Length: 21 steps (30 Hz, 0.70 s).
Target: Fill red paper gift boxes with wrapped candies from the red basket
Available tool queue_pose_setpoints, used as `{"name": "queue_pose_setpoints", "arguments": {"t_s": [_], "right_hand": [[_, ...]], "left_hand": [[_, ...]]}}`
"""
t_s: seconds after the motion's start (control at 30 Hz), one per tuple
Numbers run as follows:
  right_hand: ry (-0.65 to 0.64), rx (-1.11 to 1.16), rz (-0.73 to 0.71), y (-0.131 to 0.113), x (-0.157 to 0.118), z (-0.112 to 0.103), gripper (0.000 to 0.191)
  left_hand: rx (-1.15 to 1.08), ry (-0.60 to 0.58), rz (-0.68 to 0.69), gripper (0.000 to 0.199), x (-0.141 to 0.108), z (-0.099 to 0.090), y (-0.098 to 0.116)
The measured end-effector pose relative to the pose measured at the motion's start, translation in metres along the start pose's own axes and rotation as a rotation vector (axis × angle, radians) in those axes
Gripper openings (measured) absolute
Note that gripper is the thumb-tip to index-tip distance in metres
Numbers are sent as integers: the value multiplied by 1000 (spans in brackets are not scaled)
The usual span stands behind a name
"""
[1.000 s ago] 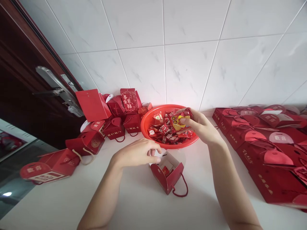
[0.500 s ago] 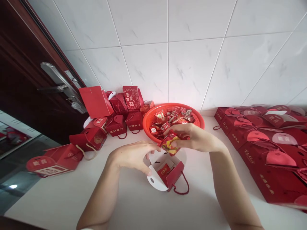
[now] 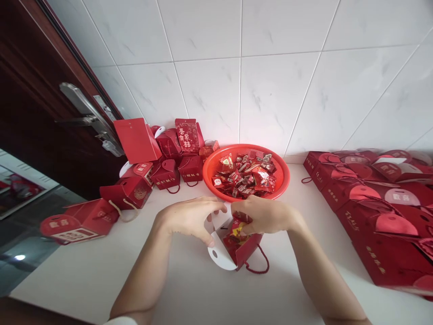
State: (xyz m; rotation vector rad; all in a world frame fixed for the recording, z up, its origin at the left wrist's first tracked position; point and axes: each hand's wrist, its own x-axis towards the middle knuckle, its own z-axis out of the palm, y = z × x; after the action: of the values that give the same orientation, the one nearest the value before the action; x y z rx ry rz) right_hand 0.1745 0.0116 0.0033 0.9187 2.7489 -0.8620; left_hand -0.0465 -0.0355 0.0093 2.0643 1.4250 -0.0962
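Note:
A small red gift box [image 3: 248,250] with white inner flaps and a dark red cord handle stands on the white tabletop, its top unfolded. My left hand [image 3: 189,221] grips the box's left side, thumb on the white flap [image 3: 218,253] and fingers toward the far flap. Inside the box opening, my right hand [image 3: 262,214] holds a red-and-yellow wrapped candy [image 3: 239,226] between thumb and fingers. Part of the candy is hidden by the hand and the box wall. Just beyond both hands sits a red plastic basket [image 3: 286,174] with many wrapped candies [image 3: 241,176].
Several red gift boxes [image 3: 165,174] are grouped on the left, one lying near the table's left edge [image 3: 84,221]. Rows of closed red boxes [image 3: 365,225] fill the right side. A tiled wall [image 3: 270,90] rises behind, and a dark door with a metal handle [image 3: 81,108] is at the left.
My right hand has moved down from above the box, bringing the wrapped candy into its opening. The left hand keeps its place on the box.

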Motion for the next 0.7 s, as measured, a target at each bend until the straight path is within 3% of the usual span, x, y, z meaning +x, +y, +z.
{"name": "queue_pose_setpoints", "arguments": {"t_s": [0.17, 0.3, 0.43, 0.57, 0.7], "right_hand": [[-43, -69, 22, -3, 4, 5, 24], [-77, -36, -96, -1, 5, 6, 28], [-231, -54, -129, -3, 16, 12, 21], [-364, -221, -56, -14, 28, 24, 8], [-363, -295, 5, -18, 27, 28, 13]], "left_hand": [[-3, -29, -18, 77, -1, -1, 2], [-5, -25, -36, 79, -1, 0, 2], [24, -25, -4, 78, 0, 1, 1], [52, -56, -1, 79, 2, 1, 0], [78, -55, 0, 80, 1, 1, 0]]}}
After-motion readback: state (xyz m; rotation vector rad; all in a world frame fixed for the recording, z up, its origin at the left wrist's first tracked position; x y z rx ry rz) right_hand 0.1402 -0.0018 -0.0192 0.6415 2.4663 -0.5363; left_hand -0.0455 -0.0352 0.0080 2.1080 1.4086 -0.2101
